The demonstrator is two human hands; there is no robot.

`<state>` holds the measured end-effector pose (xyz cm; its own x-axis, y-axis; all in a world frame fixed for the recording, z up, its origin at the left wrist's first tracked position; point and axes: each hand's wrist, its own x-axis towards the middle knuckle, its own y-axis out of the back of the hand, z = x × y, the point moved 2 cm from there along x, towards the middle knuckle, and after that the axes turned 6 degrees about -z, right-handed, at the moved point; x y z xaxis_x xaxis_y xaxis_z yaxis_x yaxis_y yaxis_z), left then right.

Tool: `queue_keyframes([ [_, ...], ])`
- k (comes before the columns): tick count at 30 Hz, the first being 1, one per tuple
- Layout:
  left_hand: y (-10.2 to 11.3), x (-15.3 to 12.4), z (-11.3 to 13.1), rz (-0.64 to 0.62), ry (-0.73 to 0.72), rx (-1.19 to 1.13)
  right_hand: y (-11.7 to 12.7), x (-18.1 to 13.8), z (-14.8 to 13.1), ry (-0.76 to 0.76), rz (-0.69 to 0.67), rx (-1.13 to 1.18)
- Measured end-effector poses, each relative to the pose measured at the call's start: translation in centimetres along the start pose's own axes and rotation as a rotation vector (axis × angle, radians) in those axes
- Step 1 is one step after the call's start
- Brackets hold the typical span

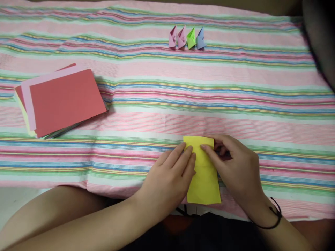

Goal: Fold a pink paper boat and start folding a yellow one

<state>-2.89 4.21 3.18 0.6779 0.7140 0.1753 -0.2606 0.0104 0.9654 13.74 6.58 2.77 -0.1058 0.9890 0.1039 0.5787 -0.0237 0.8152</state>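
Observation:
A yellow sheet of paper (pixel 204 181), narrow and upright in view, lies at the front edge of the cloth, with a faint crease across its middle. On its left side my left hand (pixel 170 174) rests flat, fingertips stretched over the paper. At the upper right corner my right hand (pixel 237 167) pinches the sheet, thumb on top and the index finger behind the edge. The other right fingers curl under and are partly hidden. A black cord bracelet (pixel 276 214) circles the right wrist.
A striped cloth (pixel 146 122) covers the surface. To the left lies a stack of coloured paper (pixel 68 101), red on top. Toward the back stand several small folded paper pieces in a row: pink (pixel 172 37), green (pixel 191 38) and blue (pixel 200 39). A dark object (pixel 320 38) fills the far right corner.

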Motion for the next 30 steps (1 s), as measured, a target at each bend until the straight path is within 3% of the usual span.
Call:
queue_keyframes([
  [12,-0.5,0.1,-0.3,-0.086,0.083,0.056,0.4,-0.5,-0.8,0.054,0.036,0.018],
  [21,-0.2,0.3,-0.5,-0.041,0.147,0.011,0.2,-1.6,-1.2,0.438,0.034,-0.075],
  [30,0.4,0.6,-1.6,0.017,0.165,-0.179,-0.1,-2.4,-1.2,0.602,-0.060,-0.252],
])
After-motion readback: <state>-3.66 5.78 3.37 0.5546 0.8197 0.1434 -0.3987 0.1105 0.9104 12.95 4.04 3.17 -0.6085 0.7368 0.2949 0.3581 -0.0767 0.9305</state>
